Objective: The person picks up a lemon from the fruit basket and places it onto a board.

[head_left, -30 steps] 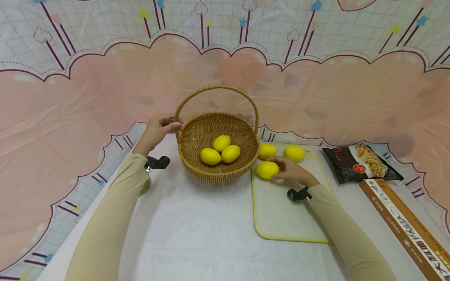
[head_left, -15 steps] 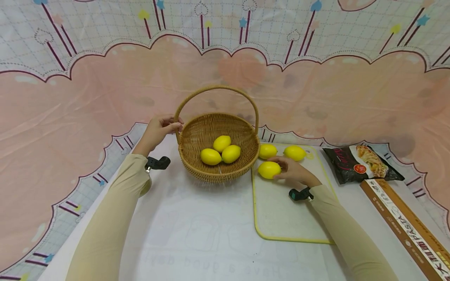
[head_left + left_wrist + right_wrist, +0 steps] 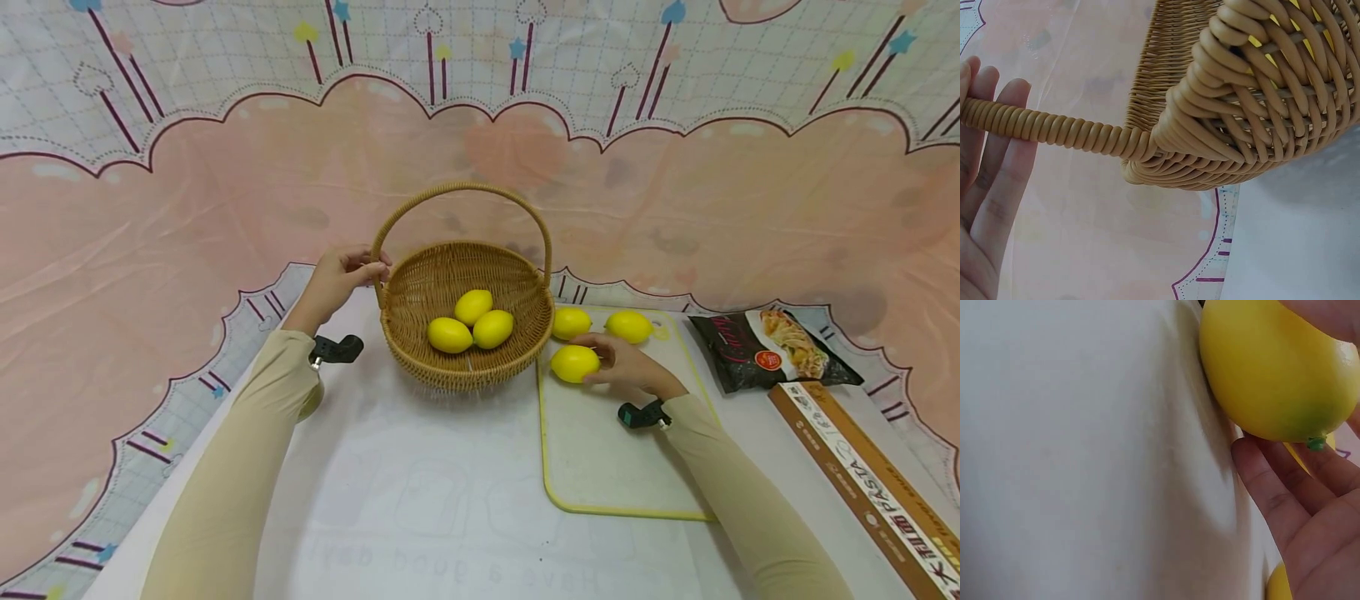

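A brown wicker basket (image 3: pixel 465 367) with three lemons (image 3: pixel 474 307) inside stands on the table. At the left foot of its arched handle (image 3: pixel 1060 130) is my left hand (image 3: pixel 337 275), holding the handle between thumb and fingers. In the left wrist view those fingers lie fairly straight behind it. My right hand (image 3: pixel 626 367) grips another lemon (image 3: pixel 575 364) at its right end, over the cutting board. The right wrist view shows that lemon (image 3: pixel 1279 369) between thumb and fingers, its green stem tip beside the fingers. Whether it touches the board I cannot tell.
Two more lemons (image 3: pixel 629 327) lie on the yellow-edged cutting board (image 3: pixel 600 467), behind my right hand. To the right are a black food packet (image 3: pixel 772 350) and a long brown pasta box (image 3: pixel 862 483). A patterned cloth (image 3: pixel 480 150) hangs behind the table.
My right hand and the lemon in it have shifted slightly to the right since one second ago. The left hand and the basket stay in place.
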`<act>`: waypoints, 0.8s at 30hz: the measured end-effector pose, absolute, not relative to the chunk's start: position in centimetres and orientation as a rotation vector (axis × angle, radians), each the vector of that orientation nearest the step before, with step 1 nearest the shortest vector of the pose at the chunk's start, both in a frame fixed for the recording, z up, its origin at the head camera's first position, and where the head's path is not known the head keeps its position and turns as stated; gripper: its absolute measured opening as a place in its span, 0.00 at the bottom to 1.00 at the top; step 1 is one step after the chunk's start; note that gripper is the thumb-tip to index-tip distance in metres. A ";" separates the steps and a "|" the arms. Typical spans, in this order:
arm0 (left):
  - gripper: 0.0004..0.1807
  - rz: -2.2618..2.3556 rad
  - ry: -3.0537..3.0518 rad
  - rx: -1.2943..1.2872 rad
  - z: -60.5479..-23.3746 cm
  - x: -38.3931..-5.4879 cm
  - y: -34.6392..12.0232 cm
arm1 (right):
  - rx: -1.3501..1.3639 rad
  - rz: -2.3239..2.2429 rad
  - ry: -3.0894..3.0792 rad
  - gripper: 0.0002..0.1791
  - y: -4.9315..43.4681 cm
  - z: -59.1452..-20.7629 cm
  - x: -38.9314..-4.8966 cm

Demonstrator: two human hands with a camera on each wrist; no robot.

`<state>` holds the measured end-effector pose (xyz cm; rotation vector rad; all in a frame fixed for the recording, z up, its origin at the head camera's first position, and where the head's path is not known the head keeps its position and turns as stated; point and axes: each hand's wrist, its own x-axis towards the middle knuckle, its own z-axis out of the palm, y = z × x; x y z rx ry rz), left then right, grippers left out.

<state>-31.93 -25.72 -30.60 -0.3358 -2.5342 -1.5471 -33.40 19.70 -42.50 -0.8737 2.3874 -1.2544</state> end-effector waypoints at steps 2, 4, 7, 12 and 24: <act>0.11 -1.555 -2.528 -0.346 -30.6 -31.9 -25.8 | -0.880 -1.276 2.362 0.34 19.8 -42.4 -33.5; 0.11 -1.561 -2.523 -0.341 -30.6 -32.0 -25.7 | -0.883 -1.307 2.323 0.34 20.0 -42.2 -33.6; 0.11 -1.556 -2.519 -0.340 -30.6 -32.0 -25.7 | -0.904 -1.344 2.269 0.33 20.2 -41.5 -33.8; 0.11 -1.552 -2.518 -0.336 -30.7 -32.0 -25.7 | -0.921 -1.377 2.206 0.34 20.5 -39.8 -34.0; 0.11 -1.531 -2.535 -0.317 -30.8 -31.9 -25.7 | -1.007 -1.257 2.289 0.31 20.1 -33.6 -34.9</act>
